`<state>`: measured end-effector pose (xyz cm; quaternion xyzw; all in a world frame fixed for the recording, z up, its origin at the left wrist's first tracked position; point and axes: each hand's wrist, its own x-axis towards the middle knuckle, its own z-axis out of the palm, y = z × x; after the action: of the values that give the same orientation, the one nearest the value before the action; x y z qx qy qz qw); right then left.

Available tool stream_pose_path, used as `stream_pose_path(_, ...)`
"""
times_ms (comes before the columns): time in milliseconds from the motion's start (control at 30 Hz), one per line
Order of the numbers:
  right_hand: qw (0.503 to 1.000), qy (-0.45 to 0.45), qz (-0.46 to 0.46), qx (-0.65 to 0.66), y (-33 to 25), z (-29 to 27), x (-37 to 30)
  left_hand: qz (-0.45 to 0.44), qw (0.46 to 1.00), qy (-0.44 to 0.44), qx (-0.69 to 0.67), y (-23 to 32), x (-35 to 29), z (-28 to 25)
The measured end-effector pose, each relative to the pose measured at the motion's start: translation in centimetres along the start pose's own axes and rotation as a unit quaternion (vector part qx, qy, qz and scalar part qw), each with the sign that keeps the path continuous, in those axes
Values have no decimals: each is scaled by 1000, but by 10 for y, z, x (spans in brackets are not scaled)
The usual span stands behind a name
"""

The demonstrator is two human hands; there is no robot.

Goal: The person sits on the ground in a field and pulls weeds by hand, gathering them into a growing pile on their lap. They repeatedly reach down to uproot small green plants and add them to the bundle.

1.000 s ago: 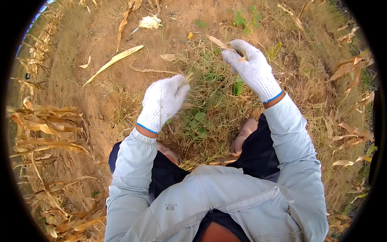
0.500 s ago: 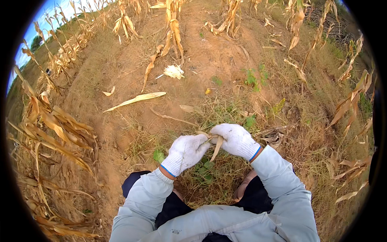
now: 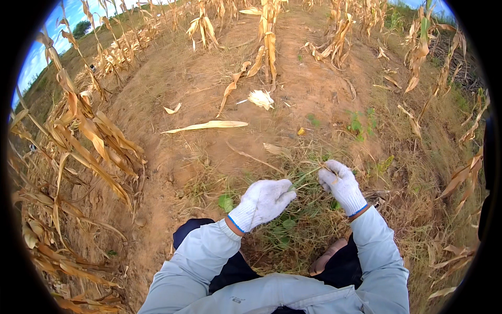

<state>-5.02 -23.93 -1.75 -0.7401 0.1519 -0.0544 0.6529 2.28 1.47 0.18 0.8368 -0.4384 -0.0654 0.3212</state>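
My left hand [image 3: 264,203], in a white knitted glove with a blue cuff edge, hangs above the grass between my feet. Its fingers are stretched out with the thumb a little apart, and nothing shows in it. To its right, my gloved right hand [image 3: 341,184] is closed, fingers curled in. A thin dry plant strip [image 3: 323,166] shows at its fingertips; the rest of it is hidden by the glove. Below and between both hands lies a patch of green and dry grass [image 3: 293,214] with a few broad green leaves.
Pale corn husks [image 3: 260,99] and a long dry leaf [image 3: 206,126] lie on the reddish soil ahead. Dry corn stalks [image 3: 269,42] stand in front, with more at the left [image 3: 94,136] and right. My shoe [image 3: 328,256] rests at the grass's near edge.
My hands were together on a dry leaf strip and have come apart, the right hand moving right. The left hand's fingers have straightened. The whole view has shifted, so the ground appears farther right.
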Motion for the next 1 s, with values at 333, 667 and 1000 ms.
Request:
stream_pose_path(333,985,150,-27,82,11,-23,27,47,995,32,-81,-11,0,19)
stream_pose_path(667,949,268,-36,160,17,-72,38,40,995,2,-91,7,-3,-8)
stream_pose_path(1000,847,401,-129,323,48,-230,24,-51,987,132,-80,-43,-18,-41)
